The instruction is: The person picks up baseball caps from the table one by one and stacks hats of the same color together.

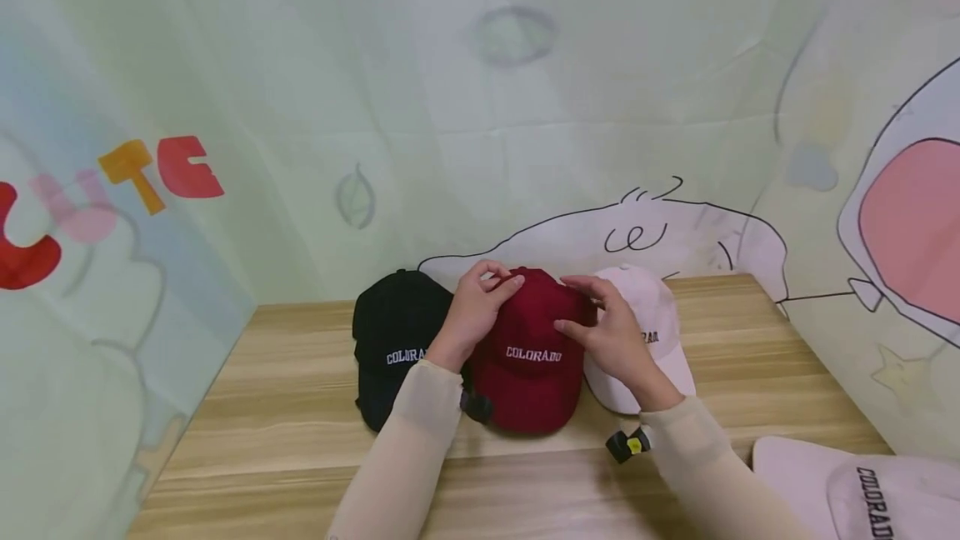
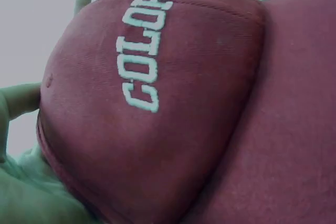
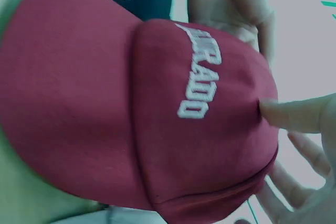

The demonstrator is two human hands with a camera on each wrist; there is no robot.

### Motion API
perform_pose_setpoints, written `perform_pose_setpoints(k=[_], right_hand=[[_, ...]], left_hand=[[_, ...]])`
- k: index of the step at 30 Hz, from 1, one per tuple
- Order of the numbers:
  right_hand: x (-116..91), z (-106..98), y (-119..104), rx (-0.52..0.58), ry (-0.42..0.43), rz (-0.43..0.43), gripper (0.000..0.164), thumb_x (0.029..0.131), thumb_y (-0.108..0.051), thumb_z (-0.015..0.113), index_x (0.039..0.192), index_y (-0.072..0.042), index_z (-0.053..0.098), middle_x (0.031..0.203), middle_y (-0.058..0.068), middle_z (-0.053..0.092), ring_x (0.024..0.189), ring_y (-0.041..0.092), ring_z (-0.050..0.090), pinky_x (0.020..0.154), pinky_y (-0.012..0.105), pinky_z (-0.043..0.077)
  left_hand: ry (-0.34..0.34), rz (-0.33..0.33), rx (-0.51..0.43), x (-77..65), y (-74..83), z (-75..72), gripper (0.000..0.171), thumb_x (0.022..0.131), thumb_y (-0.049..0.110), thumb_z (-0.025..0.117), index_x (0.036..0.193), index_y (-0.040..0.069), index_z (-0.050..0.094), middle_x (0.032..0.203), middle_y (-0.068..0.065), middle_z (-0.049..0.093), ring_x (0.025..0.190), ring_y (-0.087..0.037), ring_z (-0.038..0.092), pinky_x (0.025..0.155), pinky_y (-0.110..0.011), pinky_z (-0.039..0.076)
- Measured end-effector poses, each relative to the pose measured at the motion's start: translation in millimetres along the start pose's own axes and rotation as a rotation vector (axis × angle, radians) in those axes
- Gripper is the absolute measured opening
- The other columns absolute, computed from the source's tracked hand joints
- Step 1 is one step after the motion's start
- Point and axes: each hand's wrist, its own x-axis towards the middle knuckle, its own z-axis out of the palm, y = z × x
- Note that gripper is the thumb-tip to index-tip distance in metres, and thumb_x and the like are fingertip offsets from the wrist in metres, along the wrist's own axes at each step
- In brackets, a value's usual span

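Observation:
A dark red baseball cap (image 1: 531,394) with white COLORADO lettering sits in the middle of a row of caps, its brim toward me. My left hand (image 1: 474,307) holds the upper left of its crown, thumb at the front and fingers partly hidden behind. On the right side, my right hand (image 1: 613,333) grips the crown; in the right wrist view its thumb (image 3: 294,115) presses the front while the fingers reach round the back. A black cap (image 1: 397,311) stands just left, partly covered by my left forearm. A white cap (image 1: 651,294) is right, partly behind my right hand.
Another pale cap (image 1: 810,482) lies at the front right, brim pointing left. Everything rests on a wood-grain table (image 1: 270,407). A printed cloth backdrop (image 1: 420,107) rises behind the table and along its sides.

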Motion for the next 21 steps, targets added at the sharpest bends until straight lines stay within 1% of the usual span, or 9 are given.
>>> perform_pose_setpoints(k=[2,5,8,11,14,16,19,21], right_hand=[[-3,5,5,-0.028,0.042,0.002,0.058,0.086,-0.006,0.081,0.139,-0.01,0.06,0.141,0.012,0.059,0.136,0.032,0.05,0.116,0.056,0.038],[-9,14,12,-0.047,0.08,-0.02,0.057,0.084,-0.005,0.083,0.137,-0.008,0.063,0.14,0.015,0.058,0.138,0.033,0.047,0.12,0.054,0.032],[-16,25,19,-0.067,0.092,-0.063,0.059,0.08,-0.005,0.085,0.136,-0.008,0.064,0.144,0.018,0.055,0.14,0.036,0.045,0.119,0.056,0.033],[-23,37,26,-0.091,0.084,-0.087,0.068,0.079,-0.008,0.088,0.141,-0.008,0.061,0.153,0.021,0.046,0.145,0.041,0.039,0.119,0.06,0.032],[-28,47,30,-0.113,0.061,-0.088,0.081,0.078,-0.011,0.089,0.15,-0.009,0.052,0.161,0.022,0.036,0.15,0.043,0.032,0.12,0.063,0.031],[-30,52,32,-0.133,0.046,-0.079,0.088,0.078,-0.013,0.089,0.155,-0.009,0.046,0.163,0.023,0.03,0.152,0.044,0.029,0.12,0.065,0.031],[-33,57,35,-0.15,0.028,-0.052,0.094,0.08,-0.015,0.088,0.16,-0.012,0.039,0.166,0.023,0.024,0.153,0.046,0.025,0.12,0.067,0.031],[-34,58,36,-0.158,0.026,-0.039,0.096,0.08,-0.016,0.088,0.161,-0.013,0.036,0.167,0.024,0.021,0.153,0.048,0.024,0.119,0.068,0.031]], left_hand=[[0.022,-0.002,-0.015,4.4,-5.1,-0.6,0.02,0.1,0.031,0.07,0.11,0.017,0.06,0.109,-0.011,0.077,0.085,-0.018,0.068,0.079,-0.029,0.056],[0.05,0.0,-0.045,9.6,-13.0,-1.8,0.017,0.1,0.028,0.069,0.109,0.017,0.06,0.107,-0.012,0.077,0.082,-0.017,0.067,0.075,-0.029,0.054],[0.069,0.01,-0.054,13.8,-19.2,-2.1,0.015,0.1,0.026,0.07,0.108,0.017,0.061,0.102,-0.01,0.077,0.08,-0.015,0.065,0.074,-0.028,0.053],[0.098,0.039,-0.043,16.4,-23.3,-1.0,0.015,0.1,0.025,0.071,0.108,0.016,0.062,0.096,-0.007,0.075,0.082,-0.014,0.064,0.076,-0.028,0.051],[0.15,0.064,0.007,16.4,-27.1,2.0,0.017,0.1,0.024,0.07,0.11,0.013,0.063,0.1,-0.007,0.071,0.091,-0.018,0.062,0.083,-0.031,0.049],[0.187,0.08,0.073,14.1,-29.8,4.6,0.019,0.101,0.025,0.069,0.114,0.012,0.063,0.11,-0.008,0.069,0.101,-0.021,0.061,0.091,-0.035,0.049],[0.223,0.116,0.174,6.2,-32.2,9.5,0.028,0.103,0.027,0.065,0.126,0.013,0.061,0.126,-0.011,0.062,0.118,-0.027,0.056,0.105,-0.046,0.047],[0.236,0.139,0.225,-0.9,-33.1,13.8,0.036,0.103,0.028,0.064,0.135,0.013,0.057,0.136,-0.012,0.056,0.128,-0.03,0.049,0.111,-0.053,0.043]])
